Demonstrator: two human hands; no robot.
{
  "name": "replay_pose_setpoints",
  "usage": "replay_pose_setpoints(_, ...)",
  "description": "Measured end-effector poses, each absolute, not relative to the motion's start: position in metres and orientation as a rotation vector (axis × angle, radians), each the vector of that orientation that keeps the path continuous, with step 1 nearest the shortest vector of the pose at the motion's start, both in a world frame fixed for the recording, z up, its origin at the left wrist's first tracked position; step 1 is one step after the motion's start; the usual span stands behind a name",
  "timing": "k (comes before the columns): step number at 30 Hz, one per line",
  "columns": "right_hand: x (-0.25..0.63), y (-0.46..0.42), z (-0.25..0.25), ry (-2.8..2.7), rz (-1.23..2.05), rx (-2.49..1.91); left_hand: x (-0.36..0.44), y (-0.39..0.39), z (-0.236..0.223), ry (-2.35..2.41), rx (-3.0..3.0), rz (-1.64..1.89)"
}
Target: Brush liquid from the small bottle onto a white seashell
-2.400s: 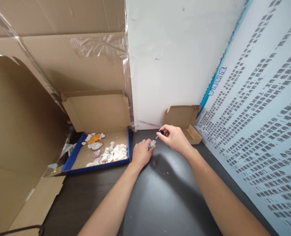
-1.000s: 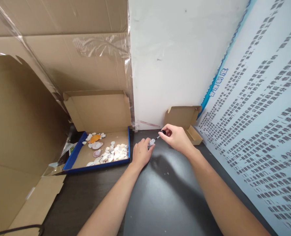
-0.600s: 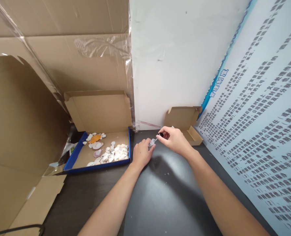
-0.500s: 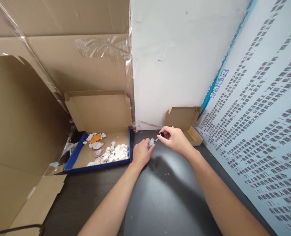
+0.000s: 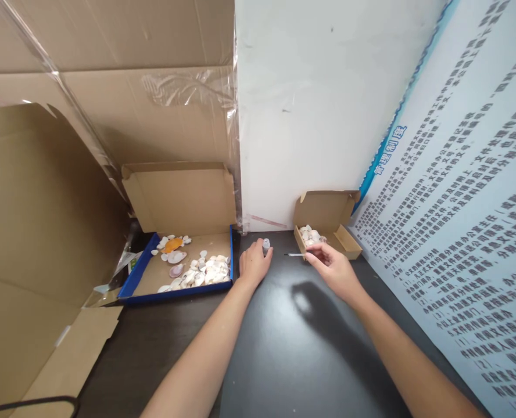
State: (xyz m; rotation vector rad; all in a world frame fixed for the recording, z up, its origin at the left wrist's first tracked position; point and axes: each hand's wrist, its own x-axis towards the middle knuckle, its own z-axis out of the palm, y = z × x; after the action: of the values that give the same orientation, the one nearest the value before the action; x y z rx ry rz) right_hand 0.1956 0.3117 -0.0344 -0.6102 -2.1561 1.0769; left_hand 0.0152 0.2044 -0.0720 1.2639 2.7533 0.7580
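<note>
Left fingers (image 5: 253,248) clasp a bottle (image 5: 266,244); right fingers (image 5: 317,248) pinch a brush (image 5: 295,255) jutting towards it.

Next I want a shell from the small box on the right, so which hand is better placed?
Probably your right hand: it's nearer the small box, though it holds a thin rod. Your left hand is farther off, at the small bottle.

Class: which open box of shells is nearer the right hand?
The small brown box, just beyond the right hand; the larger box, with blue sides, stands by the left hand.
</note>
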Motion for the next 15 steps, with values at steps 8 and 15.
replay_pose_setpoints(8, 0.203, 0.307, -0.057, -2.037, 1.252, -0.64, 0.015, 0.206, -0.072, 2.736, 1.197, 0.805)
replay_pose_setpoints(15, 0.205, 0.309, -0.056, -1.925, 1.366, -0.652, 0.029, 0.186, -0.065, 2.658, 1.132, 0.955)
